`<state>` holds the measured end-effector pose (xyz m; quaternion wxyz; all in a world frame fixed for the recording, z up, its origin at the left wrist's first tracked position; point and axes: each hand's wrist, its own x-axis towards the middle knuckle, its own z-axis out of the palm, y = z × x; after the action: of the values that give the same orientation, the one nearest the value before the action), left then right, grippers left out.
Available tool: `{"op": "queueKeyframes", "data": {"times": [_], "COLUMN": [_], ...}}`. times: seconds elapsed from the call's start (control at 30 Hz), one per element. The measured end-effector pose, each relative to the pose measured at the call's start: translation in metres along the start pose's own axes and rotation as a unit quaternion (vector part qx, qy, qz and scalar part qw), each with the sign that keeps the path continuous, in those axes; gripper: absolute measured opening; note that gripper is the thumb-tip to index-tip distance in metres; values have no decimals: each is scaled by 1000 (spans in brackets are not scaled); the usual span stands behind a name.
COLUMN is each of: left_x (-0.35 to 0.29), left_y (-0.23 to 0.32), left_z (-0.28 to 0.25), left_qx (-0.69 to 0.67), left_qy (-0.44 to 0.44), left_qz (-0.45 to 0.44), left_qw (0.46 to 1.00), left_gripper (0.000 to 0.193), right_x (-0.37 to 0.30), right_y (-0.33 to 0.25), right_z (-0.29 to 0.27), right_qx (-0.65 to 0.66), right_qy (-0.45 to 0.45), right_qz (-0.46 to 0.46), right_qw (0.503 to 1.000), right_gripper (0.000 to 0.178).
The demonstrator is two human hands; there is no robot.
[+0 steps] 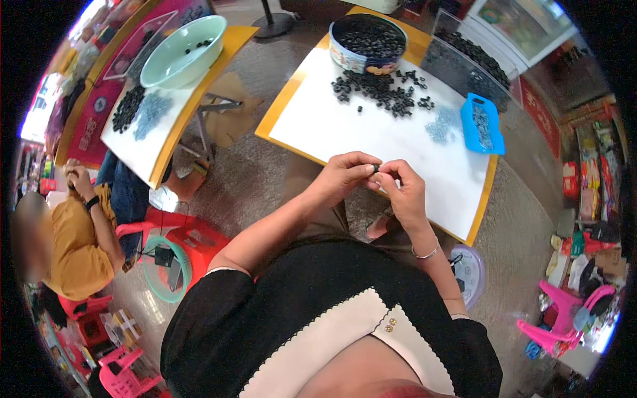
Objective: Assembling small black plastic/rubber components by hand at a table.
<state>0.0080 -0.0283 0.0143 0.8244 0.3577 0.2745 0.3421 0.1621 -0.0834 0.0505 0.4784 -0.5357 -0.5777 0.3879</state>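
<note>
Above the near edge of the white-topped table [308,126], my left hand [342,178] pinches a small black piece [376,168] between thumb and fingertips. My right hand [403,189] meets it there, thumb and forefinger closed at the piece; whatever they grip is too small to make out. Beyond my hands lies a loose pile of black ring-like pieces [381,93]. Behind it stands a round tin [363,63] full of similar pieces. Small clear bluish pieces [443,126] are scattered at the right, beside a blue plastic tray [494,142] that holds more of them.
A clear bin [458,69] of black pieces stands past the table's far right corner. On the left, a second table carries a pale green basin [189,53] and piles of black and clear pieces. A person in a mustard top [79,242] sits there. Red stool [199,242] nearby.
</note>
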Motion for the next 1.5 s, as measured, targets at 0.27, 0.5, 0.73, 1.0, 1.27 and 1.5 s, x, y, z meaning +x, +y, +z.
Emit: {"op": "queueKeyframes", "data": {"times": [0.27, 0.5, 0.73, 1.0, 1.27, 1.5], "left_x": [-3, -14, -8, 0, -2, 1], "left_y": [5, 3, 0, -7, 1, -2], "left_z": [0, 12, 9, -5, 1, -15], "left_qx": [-78, 40, 105, -77, -32, -71], "left_qy": [-41, 15, 6, -49, -58, -149], "left_qz": [-21, 13, 59, -25, -54, -150], "left_qw": [996, 999, 993, 996, 996, 975], "left_gripper": [20, 18, 18, 22, 28, 36], "right_x": [-5, -14, -6, -4, -4, -5], "right_y": [-3, -7, -2, -4, 15, 20], "right_z": [-1, 7, 2, -2, -4, -4], "right_qx": [-104, -133, -144, -100, -53, -40], "right_qy": [47, 88, 56, 43, 28, -15], "right_qz": [-144, -168, -177, -175, -129, -120], "right_qw": [983, 973, 972, 979, 990, 992], "right_gripper": [10, 9, 8, 9, 17, 19]}}
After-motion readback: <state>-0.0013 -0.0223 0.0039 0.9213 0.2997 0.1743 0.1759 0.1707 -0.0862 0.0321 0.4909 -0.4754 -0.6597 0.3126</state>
